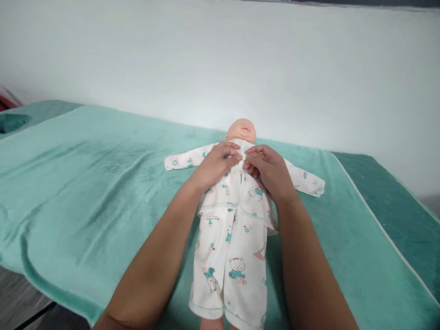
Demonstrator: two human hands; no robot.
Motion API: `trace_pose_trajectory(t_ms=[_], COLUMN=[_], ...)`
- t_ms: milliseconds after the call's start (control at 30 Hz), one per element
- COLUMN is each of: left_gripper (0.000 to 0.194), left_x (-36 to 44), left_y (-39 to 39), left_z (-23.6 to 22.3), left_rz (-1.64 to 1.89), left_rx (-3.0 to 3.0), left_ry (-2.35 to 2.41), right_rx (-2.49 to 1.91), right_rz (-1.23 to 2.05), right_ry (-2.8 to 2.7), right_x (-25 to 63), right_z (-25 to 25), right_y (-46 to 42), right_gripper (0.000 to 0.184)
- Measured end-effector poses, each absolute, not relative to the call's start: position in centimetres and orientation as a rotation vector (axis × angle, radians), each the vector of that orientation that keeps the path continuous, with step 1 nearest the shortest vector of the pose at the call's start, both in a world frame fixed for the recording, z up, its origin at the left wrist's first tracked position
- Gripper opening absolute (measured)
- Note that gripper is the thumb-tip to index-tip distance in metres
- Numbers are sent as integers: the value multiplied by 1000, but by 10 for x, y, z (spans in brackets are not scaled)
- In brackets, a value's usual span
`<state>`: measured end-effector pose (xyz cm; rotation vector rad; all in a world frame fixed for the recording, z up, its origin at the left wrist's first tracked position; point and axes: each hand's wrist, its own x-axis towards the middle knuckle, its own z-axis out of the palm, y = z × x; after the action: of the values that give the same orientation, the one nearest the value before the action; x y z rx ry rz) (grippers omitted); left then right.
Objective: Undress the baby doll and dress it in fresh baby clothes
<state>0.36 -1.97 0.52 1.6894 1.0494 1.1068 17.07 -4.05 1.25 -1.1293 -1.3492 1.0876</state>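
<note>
A baby doll (242, 129) lies on its back on a teal blanket (85, 192), head toward the wall, arms spread. It wears a white printed shirt (252, 195) and matching white trousers (230, 270). My left hand (216, 164) and my right hand (268, 170) meet at the doll's upper chest. Both pinch the front edges of the shirt together at a small button (244, 156) just below the neck. The fingers of both hands are curled closed on the fabric.
The blanket covers a table against a white wall (240, 59). Its near-left edge (44, 284) hangs over the table side. A darker green cloth (395, 201) lies at the right. A red item (5, 101) shows at the far left.
</note>
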Motion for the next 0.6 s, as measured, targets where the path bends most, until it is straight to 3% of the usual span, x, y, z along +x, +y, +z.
trace_pose_trajectory(t_ms=[400,600], left_gripper=[10,17], left_x=[-14,-29], left_y=[-28,-33], left_z=[14,26], left_rz=[1030,783], left_rx=[1738,1971], left_ry=[1046,898], right_rx=[-1287,-1639], right_rz=[970,686], right_ry=[-1358,-1864], right_x=[172,171], right_z=[22,51], right_y=[-48,-80], right_gripper=[5,43])
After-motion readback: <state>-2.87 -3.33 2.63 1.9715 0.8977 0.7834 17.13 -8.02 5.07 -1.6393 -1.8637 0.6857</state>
